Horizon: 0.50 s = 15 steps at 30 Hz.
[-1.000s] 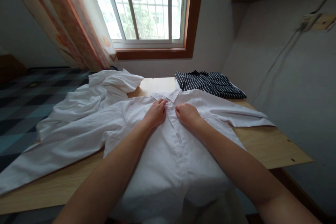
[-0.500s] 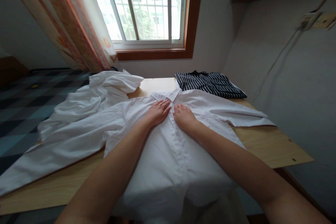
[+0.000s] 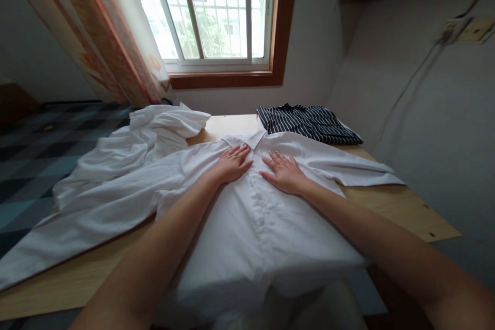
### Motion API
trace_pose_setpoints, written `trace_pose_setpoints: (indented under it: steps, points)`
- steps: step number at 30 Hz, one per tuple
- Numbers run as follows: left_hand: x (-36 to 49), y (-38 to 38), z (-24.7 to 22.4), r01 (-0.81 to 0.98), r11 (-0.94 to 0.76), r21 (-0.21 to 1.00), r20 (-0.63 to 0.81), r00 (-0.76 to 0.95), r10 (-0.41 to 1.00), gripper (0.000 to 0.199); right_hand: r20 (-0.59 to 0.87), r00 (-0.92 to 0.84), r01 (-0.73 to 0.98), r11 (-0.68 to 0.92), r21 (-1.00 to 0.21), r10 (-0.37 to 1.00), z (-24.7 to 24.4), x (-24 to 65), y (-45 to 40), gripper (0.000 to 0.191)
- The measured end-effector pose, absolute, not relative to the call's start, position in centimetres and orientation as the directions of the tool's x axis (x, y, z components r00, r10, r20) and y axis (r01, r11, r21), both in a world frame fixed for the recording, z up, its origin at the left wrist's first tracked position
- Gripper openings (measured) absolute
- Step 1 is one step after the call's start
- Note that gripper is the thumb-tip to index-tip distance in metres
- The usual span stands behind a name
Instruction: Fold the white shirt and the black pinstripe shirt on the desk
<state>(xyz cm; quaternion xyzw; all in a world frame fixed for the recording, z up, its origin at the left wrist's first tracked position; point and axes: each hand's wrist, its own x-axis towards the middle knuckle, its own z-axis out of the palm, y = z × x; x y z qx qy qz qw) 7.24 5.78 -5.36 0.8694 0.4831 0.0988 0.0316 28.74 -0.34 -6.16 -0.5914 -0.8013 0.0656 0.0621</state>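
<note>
A white button-front shirt (image 3: pixel 247 227) lies face up, its collar toward the window and both sleeves spread out sideways. Its lower end hangs over the near edge of the wooden board (image 3: pixel 390 211). My left hand (image 3: pixel 233 163) rests flat on the shirt just below the collar, left of the button placket, fingers outstretched. On the other side of the placket, my right hand (image 3: pixel 285 172) lies flat on the chest with its fingers spread. Neither hand grasps the cloth.
A crumpled heap of white cloth (image 3: pixel 154 126) lies at the back left. A folded black-and-white striped garment (image 3: pixel 309 124) sits at the back right. Left of the board is a checkered bed cover (image 3: pixel 23 165). A cord (image 3: pixel 406 87) runs down the right wall from a socket.
My right hand has slid to the right, away from the placket, and its fingers have spread. The left hand stays near the collar with its fingers slightly more apart.
</note>
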Motion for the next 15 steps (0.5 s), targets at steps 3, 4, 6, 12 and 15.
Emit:
trace_pose_setpoints:
  steps: [3, 4, 6, 12, 15]
  points:
    - [6.8, 5.4, -5.5, 0.738, -0.657, 0.155, 0.289, 0.602, 0.744, 0.047, 0.028, -0.244, 0.955, 0.246, -0.167, 0.969, -6.2, 29.2, -0.7, 0.067]
    - [6.8, 5.2, -5.5, 0.708, -0.689, 0.156, 0.319, 0.624, 0.713, 0.045, 0.03, -0.231, 0.958, 0.233, -0.166, 0.972, -6.2, 29.2, -0.7, 0.066]
    - [6.8, 5.0, -5.5, 0.69, -0.705, 0.163, 0.332, 0.635, 0.698, 0.045, 0.032, -0.216, 0.962, 0.218, -0.163, 0.976, -6.2, 29.3, -0.9, 0.065]
    - [7.1, 4.9, -5.4, 0.775, -0.619, 0.128, 0.172, 0.597, 0.783, 0.054, 0.056, -0.2, 0.968, 0.206, -0.141, 0.978, -5.7, 29.1, -1.1, 0.064]
    - [7.1, 5.0, -5.5, 0.809, -0.578, 0.109, 0.078, 0.573, 0.816, 0.058, 0.061, -0.208, 0.97, 0.214, -0.114, 0.976, -4.5, 28.8, -0.6, 0.059]
